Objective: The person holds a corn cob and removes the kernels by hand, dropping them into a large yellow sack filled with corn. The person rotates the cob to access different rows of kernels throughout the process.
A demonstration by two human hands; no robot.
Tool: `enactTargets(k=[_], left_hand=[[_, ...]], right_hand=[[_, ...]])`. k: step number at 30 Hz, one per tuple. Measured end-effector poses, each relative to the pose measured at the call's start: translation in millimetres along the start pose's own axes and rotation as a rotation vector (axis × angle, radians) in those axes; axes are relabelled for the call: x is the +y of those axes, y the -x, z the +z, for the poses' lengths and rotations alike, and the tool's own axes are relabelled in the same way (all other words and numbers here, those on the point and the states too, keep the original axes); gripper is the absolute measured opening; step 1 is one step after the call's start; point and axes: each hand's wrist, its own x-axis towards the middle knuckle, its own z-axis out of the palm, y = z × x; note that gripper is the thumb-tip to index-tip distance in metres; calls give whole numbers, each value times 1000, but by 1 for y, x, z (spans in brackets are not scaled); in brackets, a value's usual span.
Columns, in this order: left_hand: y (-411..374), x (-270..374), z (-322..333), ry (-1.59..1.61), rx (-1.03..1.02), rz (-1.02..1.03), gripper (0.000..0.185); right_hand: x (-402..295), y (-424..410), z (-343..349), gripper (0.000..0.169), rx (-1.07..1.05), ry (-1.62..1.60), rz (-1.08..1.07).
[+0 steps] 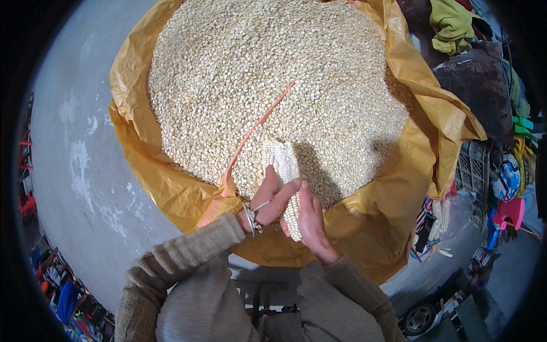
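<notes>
A pale ear of corn (285, 161) is held between both my hands, tilted over the near edge of a heap of loose corn kernels (239, 77). Its upper part looks stripped of kernels, while full rows remain on the lower end. My left hand (270, 201), with bracelets at the wrist, wraps the ear from the left. My right hand (311, 218) grips its lower part from the right, thumb pressed near the middle. The heap lies in an orange woven plastic sack (145, 158) with its mouth spread wide. A pinkish strip (260, 122) rests across the kernels.
Grey concrete floor (77, 128) extends at left. At right are a plastic crate (472, 166), a bag with corn ears (435, 220), a pink plastic item (512, 212) and yellow cloth (451, 25). A wheel (421, 318) stands lower right. Assorted clutter (68, 295) lines the lower left.
</notes>
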Motion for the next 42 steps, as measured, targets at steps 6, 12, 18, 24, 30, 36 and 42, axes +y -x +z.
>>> enactTargets(k=[6, 12, 18, 24, 30, 36, 42], left_hand=[[2, 5, 3, -18, -38, 19, 46], [8, 26, 11, -55, -75, -177, 55], [12, 19, 26, -165, -30, -23, 45], [11, 8, 24, -385, 9, 46, 39], [17, 3, 19, -330, 4, 133, 39], [25, -2, 17, -70, -20, 72, 36], [39, 4, 10, -87, -64, 165, 38]], right_hand=[[-4, 10, -2, 44, -6, -29, -16], [-1, 17, -9, 44, 19, -46, -46], [7, 22, -13, 45, 15, -86, -83], [11, 26, -16, 48, 22, -161, -72], [11, 30, -10, 51, 22, -141, -74], [15, 30, -12, 46, -30, -118, -83], [16, 35, 5, 44, 77, 100, -189]])
